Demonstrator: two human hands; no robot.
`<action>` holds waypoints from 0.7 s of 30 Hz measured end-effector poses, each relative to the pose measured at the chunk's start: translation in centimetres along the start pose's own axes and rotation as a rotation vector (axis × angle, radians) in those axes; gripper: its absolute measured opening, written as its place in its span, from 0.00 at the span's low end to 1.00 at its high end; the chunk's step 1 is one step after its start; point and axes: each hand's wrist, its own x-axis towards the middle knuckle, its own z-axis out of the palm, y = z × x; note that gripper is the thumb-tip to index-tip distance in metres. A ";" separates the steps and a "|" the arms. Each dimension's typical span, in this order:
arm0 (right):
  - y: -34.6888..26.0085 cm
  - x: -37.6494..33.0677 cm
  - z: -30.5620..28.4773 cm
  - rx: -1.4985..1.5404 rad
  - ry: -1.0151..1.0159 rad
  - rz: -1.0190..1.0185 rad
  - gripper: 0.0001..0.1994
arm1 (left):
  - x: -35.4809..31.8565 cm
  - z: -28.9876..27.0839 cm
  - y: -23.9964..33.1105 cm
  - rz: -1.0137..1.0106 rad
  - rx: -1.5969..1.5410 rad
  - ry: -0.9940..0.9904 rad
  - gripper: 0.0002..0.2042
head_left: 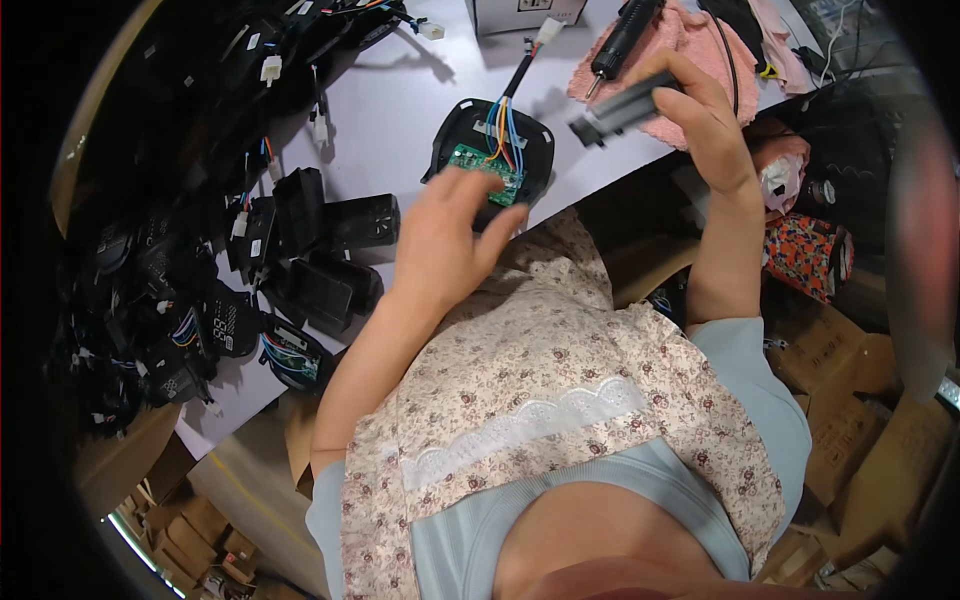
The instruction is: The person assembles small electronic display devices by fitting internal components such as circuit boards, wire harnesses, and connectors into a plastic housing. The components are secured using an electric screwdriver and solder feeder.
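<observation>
A black plastic housing (460,125) lies open on the white table (400,90), with a green circuit board (478,165) and coloured wires (503,128) inside it. My left hand (445,235) rests at the housing's near edge, fingers spread, fingertips on the green board. My right hand (705,115) is raised to the right of the housing and grips a dark grey tool (618,108) that points left toward it.
A heap of black housings and wired parts (200,250) fills the table's left side. A pink cloth (690,50) with a black electric screwdriver (622,35) lies at the back right. A white box (525,12) stands behind. Cardboard boxes (860,420) sit on the floor.
</observation>
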 end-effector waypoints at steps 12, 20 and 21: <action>2.5 -0.1 4.8 -0.714 0.114 -0.037 0.24 | 8.6 2.2 -2.0 -0.204 0.131 0.007 0.20; 6.1 -3.0 7.1 -0.935 0.411 -0.093 0.30 | 7.2 4.0 -3.3 0.088 0.448 0.291 0.20; 6.2 -3.2 7.2 -0.937 0.411 -0.088 0.30 | 7.2 4.1 -3.4 0.106 0.422 0.286 0.19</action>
